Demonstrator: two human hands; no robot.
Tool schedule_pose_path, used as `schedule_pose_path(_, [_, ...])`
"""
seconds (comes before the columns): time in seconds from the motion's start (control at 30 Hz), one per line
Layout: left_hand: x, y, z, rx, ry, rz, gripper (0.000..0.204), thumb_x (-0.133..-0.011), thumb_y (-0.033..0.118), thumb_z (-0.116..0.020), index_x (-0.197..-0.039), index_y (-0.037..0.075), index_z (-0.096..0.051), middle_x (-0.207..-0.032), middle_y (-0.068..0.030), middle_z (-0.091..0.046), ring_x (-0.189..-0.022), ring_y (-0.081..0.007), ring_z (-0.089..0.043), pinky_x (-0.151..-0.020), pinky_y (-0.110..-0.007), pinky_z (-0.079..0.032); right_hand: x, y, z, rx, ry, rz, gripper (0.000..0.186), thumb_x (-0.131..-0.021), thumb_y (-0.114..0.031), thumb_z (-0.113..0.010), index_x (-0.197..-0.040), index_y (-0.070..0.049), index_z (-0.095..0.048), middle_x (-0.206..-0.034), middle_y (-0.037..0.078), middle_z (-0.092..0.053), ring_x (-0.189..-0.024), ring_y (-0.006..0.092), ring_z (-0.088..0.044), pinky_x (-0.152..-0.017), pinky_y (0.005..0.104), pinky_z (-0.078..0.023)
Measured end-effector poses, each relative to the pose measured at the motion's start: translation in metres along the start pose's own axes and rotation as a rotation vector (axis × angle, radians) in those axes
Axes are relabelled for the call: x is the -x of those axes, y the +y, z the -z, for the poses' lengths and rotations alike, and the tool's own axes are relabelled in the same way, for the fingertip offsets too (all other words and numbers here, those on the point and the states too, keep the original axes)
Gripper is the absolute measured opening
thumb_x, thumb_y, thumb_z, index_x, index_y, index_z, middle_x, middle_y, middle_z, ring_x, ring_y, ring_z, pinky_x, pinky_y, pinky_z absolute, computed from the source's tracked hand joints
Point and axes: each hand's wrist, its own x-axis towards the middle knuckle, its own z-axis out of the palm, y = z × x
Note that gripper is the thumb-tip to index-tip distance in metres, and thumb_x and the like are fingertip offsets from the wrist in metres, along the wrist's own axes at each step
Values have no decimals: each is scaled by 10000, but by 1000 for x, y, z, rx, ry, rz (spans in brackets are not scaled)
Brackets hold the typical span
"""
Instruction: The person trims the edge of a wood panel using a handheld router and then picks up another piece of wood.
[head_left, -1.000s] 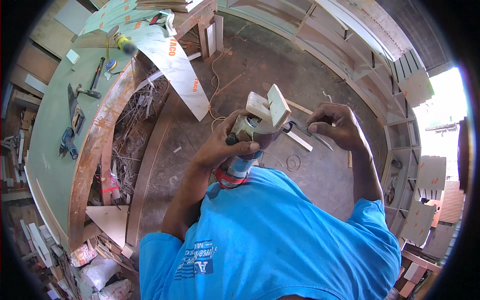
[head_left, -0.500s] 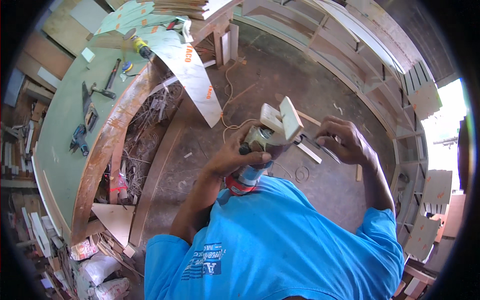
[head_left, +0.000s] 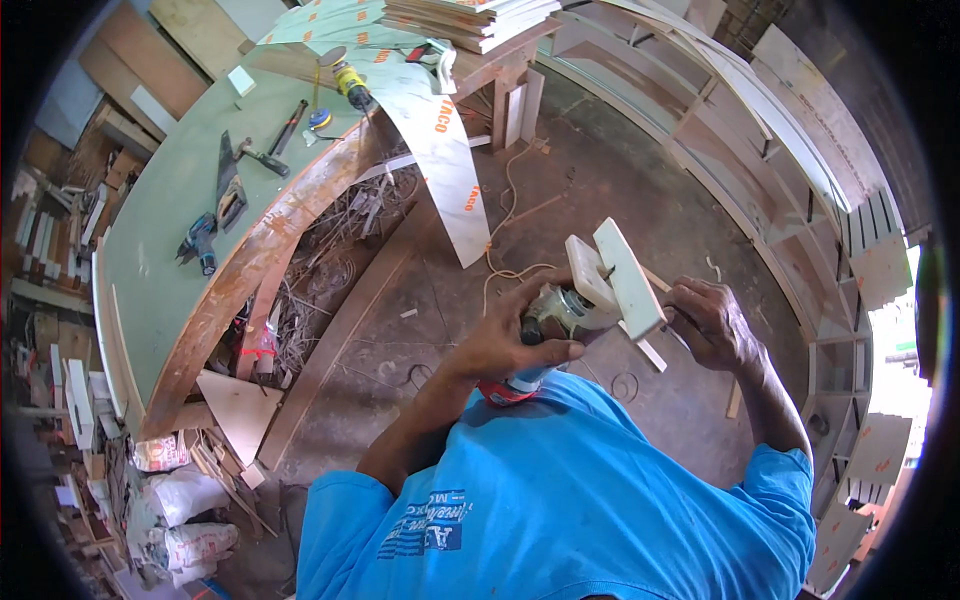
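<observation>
The person wears a bright blue short-sleeved T-shirt [head_left: 590, 500] with a dark chest print.

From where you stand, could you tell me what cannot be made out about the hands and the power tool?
Head view only:
- The power tool: its middle is covered by the left hand, and its lower end meets the blue shirt, so its kind is uncertain.
- The right hand: its fingertips lie behind the tool's pale base plate, so what they hold or touch is hidden.
- Tools on the green bench: too small to identify.
</observation>
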Motion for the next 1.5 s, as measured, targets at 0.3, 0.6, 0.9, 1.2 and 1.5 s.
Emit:
schedule_pose_path(0.3, [9, 4, -3, -256, 135, -269, 735, -781, 46, -854, -1427, 70, -504, -1288, -87, -590, -1181, -199, -589, -1019, -338, -467, -25, 7, -13, -76, 20, -116, 267, -960, -197, -623, -792, -9, -536, -694, 161, -498, -637, 372, -550, -582, 476, -402])
schedule_pose_path(0.6, [14, 14, 1, -195, 259, -271, 706, -779, 87, -872, -1398, 81, -532, -1208, -65, -609, -1188, -198, -589, -998, -334, -480, -58, 23, -16, -158, -64, 11, 225, -960, -174, -611, -818, -5, -570, -713, 167, -531, -657, 369, -561, -598, 468, -414])
schedule_pose_path(0.9, [32, 38, -4, -733, 459, -295, 765, -753, 153, -885, -1425, 95, -524, -1260, -119, -586, -1141, -241, -635, -939, -347, -525, -103, 44, -55, -355, -8, 139, 192, -948, -155, -608, -889, 22, -655, -721, 141, -590, -605, 290, -597, -568, 409, -446])
schedule_pose_path(1.2, [44, 47, 14, -1017, 751, -255, 720, -738, 243, -872, -1388, 149, -575, -1184, -134, -610, -1013, -329, -687, -844, -399, -571, -179, 31, -78, -443, -116, 193, 198, -902, -145, -624, -998, 14, -692, -828, 165, -671, -747, 312, -686, -663, 388, -514])
schedule_pose_path(1.5, [45, 38, 145, -368, 1052, -369, 759, -797, 161, -861, -1433, 24, -469, -1108, -91, -660, -921, -163, -673, -763, -323, -571, -282, 19, -93, -415, 52, -70, 204, -997, -204, -615, -1033, -5, -635, -792, 46, -623, -676, 105, -581, -601, 288, -466])
